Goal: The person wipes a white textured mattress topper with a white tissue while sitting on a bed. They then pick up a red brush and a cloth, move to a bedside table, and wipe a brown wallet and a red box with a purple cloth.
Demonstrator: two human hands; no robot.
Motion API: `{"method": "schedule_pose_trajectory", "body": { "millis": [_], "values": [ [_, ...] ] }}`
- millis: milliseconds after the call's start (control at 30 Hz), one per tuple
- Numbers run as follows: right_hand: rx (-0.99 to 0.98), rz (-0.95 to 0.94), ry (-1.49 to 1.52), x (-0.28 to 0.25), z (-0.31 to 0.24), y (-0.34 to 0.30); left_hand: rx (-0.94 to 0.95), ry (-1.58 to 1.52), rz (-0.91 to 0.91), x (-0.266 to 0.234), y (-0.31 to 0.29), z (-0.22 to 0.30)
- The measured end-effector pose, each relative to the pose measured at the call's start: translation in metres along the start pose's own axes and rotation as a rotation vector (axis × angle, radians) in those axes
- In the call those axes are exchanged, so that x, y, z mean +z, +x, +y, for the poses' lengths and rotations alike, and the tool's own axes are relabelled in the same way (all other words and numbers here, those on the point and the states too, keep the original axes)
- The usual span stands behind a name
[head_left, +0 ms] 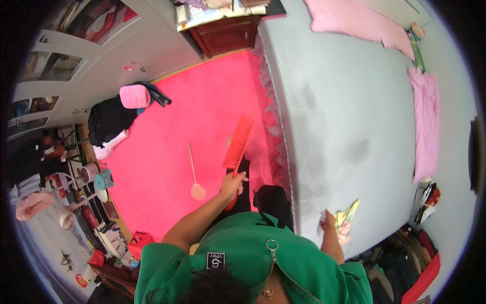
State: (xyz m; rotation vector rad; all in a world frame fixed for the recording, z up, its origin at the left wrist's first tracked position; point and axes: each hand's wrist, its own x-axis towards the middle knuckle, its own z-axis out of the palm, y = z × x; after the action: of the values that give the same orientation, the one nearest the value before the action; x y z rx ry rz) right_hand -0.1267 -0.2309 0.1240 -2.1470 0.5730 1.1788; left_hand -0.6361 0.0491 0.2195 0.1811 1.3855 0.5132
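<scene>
Person in a green top (233, 268), 2 bare hands out front. Left hand (233, 185): fingers wrapped round the handle of a red brush (238, 144), bristle end pointing away from the body, over the pink carpet (152, 167), near the bed's left edge. Right hand (328, 221): above the bed (334, 76), toward its near-left corner; fingers bent, something small and greyish at them, can't tell if gripped. Yellow-and-pink cloth (346, 219) just beside that hand, contact unclear from here. Fly swatter (198, 191) on carpet, left of brush. 1 pink pillow (359, 23) along bed's far edge, 1 pink fabric piece (426, 124) along its right edge.
</scene>
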Motion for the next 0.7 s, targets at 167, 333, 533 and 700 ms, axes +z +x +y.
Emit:
{"method": "schedule_pose_trajectory", "body": {
  "millis": [167, 333, 533, 700],
  "values": [
    [-0.372, -0.456, -0.364, 0.235, -0.089, -0.115, -0.11, -0.184, -0.034, -0.039, 0.039, 0.069],
    [-0.61, -0.822, -0.565, 0.358, -0.159, -0.198, -0.094, -0.425, -0.093, -0.009, 0.062, 0.141],
    [-0.383, -1.049, -0.595, 0.441, -0.238, -0.218, -0.005, -0.549, -0.111, 0.033, 0.049, 0.199],
    [-0.45, -1.121, -0.563, 0.505, -0.288, -0.254, -0.009, -0.698, -0.132, 0.039, 0.069, 0.208]
  ]
}}
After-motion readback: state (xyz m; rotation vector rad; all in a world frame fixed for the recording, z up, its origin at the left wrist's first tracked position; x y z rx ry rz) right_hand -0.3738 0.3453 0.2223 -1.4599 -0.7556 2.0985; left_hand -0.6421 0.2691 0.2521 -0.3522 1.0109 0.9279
